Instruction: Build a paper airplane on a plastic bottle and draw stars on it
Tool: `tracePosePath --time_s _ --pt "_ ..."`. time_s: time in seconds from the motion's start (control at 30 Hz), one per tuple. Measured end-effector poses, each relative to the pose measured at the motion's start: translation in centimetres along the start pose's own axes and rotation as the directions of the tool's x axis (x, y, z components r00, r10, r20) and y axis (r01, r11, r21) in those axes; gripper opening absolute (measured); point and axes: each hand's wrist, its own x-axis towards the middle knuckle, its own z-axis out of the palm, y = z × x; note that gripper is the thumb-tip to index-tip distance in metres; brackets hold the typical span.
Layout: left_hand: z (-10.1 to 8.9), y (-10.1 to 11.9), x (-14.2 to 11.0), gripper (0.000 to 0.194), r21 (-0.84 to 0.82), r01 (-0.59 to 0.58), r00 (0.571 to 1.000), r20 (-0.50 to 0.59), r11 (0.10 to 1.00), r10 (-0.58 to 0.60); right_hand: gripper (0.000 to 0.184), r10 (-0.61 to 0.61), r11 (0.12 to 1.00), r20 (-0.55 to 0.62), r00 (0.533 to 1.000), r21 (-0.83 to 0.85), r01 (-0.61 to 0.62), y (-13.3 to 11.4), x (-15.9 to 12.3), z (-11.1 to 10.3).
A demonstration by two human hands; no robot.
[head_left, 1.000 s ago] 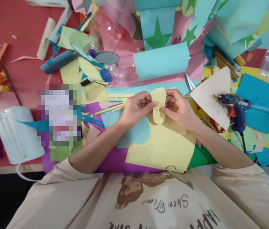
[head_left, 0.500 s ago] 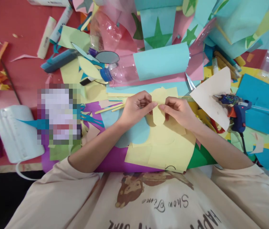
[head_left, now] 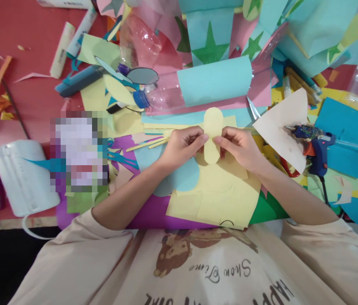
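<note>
Pinching a round-ended yellow paper cutout (head_left: 213, 127) with left hand (head_left: 185, 146) and right hand (head_left: 240, 148), nearer than the blue-wrapped plastic bottle (head_left: 198, 87).

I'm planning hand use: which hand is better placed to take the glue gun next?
Probably the right hand: the glue gun lies to its right, and the left hand is farther away. Both pinch the yellow cutout, so the right would need to let go first.
</note>
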Motion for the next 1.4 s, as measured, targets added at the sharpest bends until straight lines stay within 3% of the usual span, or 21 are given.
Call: tracePosePath --time_s 0.3,0.53,0.73,1.13,1.4 --pt "0.06 0.08 -0.07 0.035 0.055 0.022 1.0 0.0 0.998 -0.022 0.038 0.031 0.999 0.034 0.999 -0.044 -0.03 -0.35 -0.04 0.04" --pt "0.01 -0.31 0.02 0.047 -0.027 0.016 0.999 0.045 1.0 -0.015 0.038 0.077 0.997 0.091 0.993 0.003 -0.078 -0.35 -0.08 0.16" --pt "0.15 -0.37 0.08 0.053 -0.046 0.009 0.999 0.049 0.999 -0.007 0.025 0.067 0.996 0.058 0.996 0.047 -0.07 -0.29 -0.14 0.05" --pt "0.21 -0.29 -0.11 0.049 0.048 0.036 0.999 -0.015 0.998 -0.036 0.034 0.019 0.999 -0.004 1.0 -0.05 -0.019 -0.25 0.09 0.34" --pt "0.15 -0.38 -0.04 0.044 -0.009 0.047 0.998 0.044 0.999 -0.046 0.035 0.029 0.998 -0.008 1.0 -0.06 -0.03 -0.17 0.03 0.33"
